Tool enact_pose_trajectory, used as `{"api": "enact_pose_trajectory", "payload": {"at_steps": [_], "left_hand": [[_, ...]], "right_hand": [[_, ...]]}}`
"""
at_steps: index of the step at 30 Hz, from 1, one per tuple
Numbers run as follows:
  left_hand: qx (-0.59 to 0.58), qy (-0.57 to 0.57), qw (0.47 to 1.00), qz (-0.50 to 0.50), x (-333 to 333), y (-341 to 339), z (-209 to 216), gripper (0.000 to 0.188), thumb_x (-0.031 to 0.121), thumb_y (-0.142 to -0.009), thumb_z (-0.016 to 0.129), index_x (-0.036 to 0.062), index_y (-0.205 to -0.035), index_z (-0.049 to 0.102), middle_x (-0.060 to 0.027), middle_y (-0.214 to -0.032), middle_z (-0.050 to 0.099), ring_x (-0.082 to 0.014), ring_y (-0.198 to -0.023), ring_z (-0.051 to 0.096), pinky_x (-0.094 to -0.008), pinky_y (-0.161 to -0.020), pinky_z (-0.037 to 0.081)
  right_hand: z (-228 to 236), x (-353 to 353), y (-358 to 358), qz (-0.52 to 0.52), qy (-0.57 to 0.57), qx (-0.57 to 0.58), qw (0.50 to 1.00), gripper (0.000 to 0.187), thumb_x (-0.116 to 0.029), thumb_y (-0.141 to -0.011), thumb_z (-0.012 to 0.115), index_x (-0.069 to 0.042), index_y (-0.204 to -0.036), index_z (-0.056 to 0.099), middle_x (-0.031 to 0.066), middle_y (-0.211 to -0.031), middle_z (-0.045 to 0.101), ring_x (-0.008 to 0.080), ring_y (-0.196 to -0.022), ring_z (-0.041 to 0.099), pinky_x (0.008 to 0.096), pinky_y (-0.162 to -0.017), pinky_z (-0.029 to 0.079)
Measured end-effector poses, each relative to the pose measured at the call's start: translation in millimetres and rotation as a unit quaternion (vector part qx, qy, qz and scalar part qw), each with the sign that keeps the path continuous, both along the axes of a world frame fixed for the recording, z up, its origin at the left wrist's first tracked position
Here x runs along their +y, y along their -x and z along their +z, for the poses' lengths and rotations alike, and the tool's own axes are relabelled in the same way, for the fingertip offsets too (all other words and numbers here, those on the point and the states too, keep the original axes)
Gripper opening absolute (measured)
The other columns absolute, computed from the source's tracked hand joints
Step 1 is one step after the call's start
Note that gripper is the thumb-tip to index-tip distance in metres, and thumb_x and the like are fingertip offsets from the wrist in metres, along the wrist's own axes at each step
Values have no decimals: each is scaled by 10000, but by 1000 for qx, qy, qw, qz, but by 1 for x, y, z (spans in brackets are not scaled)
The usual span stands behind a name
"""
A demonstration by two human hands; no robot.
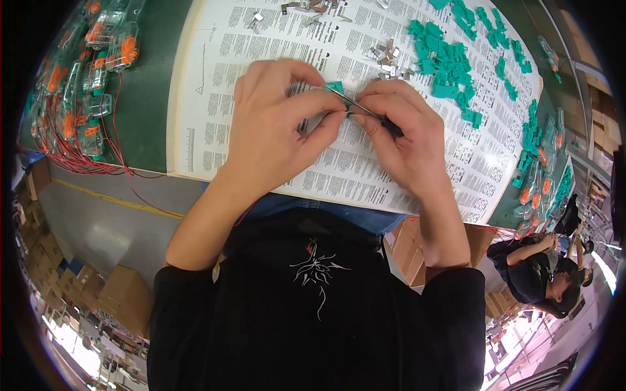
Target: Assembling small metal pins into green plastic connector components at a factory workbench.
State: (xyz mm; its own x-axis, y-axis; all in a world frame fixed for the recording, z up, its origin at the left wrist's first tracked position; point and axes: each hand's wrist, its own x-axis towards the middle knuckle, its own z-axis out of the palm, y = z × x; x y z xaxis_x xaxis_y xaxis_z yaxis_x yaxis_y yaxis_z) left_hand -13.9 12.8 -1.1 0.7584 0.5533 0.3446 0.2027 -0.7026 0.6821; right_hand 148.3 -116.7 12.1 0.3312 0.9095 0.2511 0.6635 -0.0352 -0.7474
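My left hand is closed, its thumb and index finger pinching close to a small green plastic part, which is mostly hidden by the fingers. Opposite it, my right hand grips a slim tool with a metal shaft and a dark handle. The shaft slants up and left across the green part to the left fingers. Whether the tip touches the part, I cannot tell. Both hands are over a printed paper sheet.
Loose green plastic parts lie right of my hands, beside small metal clips. More metal pieces lie at the far edge. Clear-and-orange units with red wires crowd the left. A person is at the right.
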Motion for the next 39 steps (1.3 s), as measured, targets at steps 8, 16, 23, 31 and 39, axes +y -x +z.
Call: {"api": "enact_pose_trajectory", "payload": {"at_steps": [8, 16, 23, 31, 39], "left_hand": [[21, 19, 998, -48, 9, 4, 8, 259, 140, -735, 840, 148, -979, 754, 21, -975, 702, -242, -1022, 605, -376, -910, 440], [49, 22, 994, -95, 16, 4, 7, 316, 104, -717, 849, 115, -1018, 755, -22, -1062, 742, -253, -1027, 608, -375, -914, 460], [47, -23, 996, -69, 12, -2, 11, 331, 153, -718, 866, 156, -1030, 756, 57, -1143, 752, -226, -1051, 590, -376, -934, 424], [69, -3, 996, -60, 12, -1, 8, 356, 218, -697, 897, 191, -1019, 747, 104, -1147, 749, -200, -1062, 582, -359, -947, 370], [75, -4, 995, -61, 12, 0, 6, 356, 240, -695, 902, 186, -1012, 749, 102, -1152, 752, -198, -1059, 584, -358, -949, 374]], "right_hand": [[-5, 4, 5, -28, 4, 9, 1000, 131, -33, -840, 793, -58, -956, 736, 43, -933, 695, 202, -711, 678, 304, -607, 540], [-2, 3, 5, -33, 3, 16, 999, 132, -18, -832, 790, -40, -945, 725, 57, -953, 686, 192, -708, 677, 295, -609, 541], [-1, 2, 5, -17, -3, 22, 1000, 131, 5, -828, 783, -28, -933, 713, 66, -990, 685, 195, -725, 686, 291, -616, 546], [3, -2, 3, -16, 13, 43, 999, 136, 35, -820, 776, -4, -936, 715, 88, -1012, 692, 191, -779, 689, 283, -658, 546], [1, -2, 4, -15, 35, 49, 998, 148, 45, -817, 777, 6, -951, 728, 101, -1023, 704, 175, -830, 676, 269, -700, 533]]}}
